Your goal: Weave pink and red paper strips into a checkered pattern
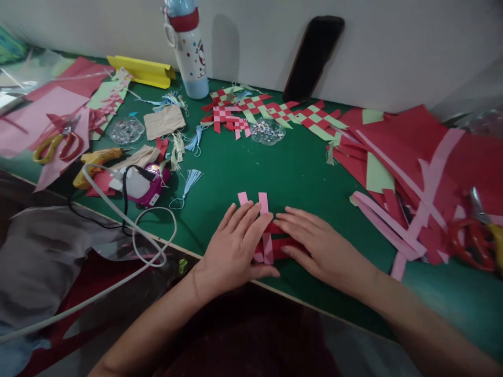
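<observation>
Pink paper strips (267,246) and red paper strips (280,246) cross each other on the green table near its front edge. My left hand (238,241) lies flat over the left part of them, fingers stretched out and thumb apart, covering where several strips meet. From the other side, my right hand (314,238) rests with fingers extended on the right ends of the red strips. Two pink ends stick out beyond my left fingertips. How far the strips are woven under the hands is hidden.
Woven paper fish (281,111), a bead dish (268,131), a bottle (192,52) and a leaning phone (314,57) stand or lie at the back. Red paper (408,131) and scissors (473,241) are right. A glue gun (96,162), cable (118,204) and tassels (192,180) lie left.
</observation>
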{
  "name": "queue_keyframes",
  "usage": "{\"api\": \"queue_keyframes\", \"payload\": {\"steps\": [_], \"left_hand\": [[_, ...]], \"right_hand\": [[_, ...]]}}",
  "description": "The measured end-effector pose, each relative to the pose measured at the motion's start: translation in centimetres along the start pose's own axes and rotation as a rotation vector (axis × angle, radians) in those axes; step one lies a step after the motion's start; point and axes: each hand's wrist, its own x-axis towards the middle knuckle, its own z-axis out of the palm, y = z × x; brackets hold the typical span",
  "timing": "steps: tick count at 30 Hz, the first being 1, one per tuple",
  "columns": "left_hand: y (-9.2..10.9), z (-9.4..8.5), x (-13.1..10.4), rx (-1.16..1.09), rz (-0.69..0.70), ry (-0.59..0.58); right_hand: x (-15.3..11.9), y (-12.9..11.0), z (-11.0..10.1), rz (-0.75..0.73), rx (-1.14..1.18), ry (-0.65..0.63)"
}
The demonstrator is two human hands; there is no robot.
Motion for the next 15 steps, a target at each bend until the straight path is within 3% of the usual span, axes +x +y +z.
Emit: {"api": "queue_keyframes", "payload": {"steps": [7,15], "left_hand": [[-0.3,0.9,0.7,-0.021,-0.045,-0.070],[-0.6,-0.2,1.2,-0.019,-0.052,-0.185]], "right_hand": [[-2.0,0.7,0.6,-0.073,-0.092,0.016],[-2.6,0.1,0.4,-0.064,-0.087,0.065]]}}
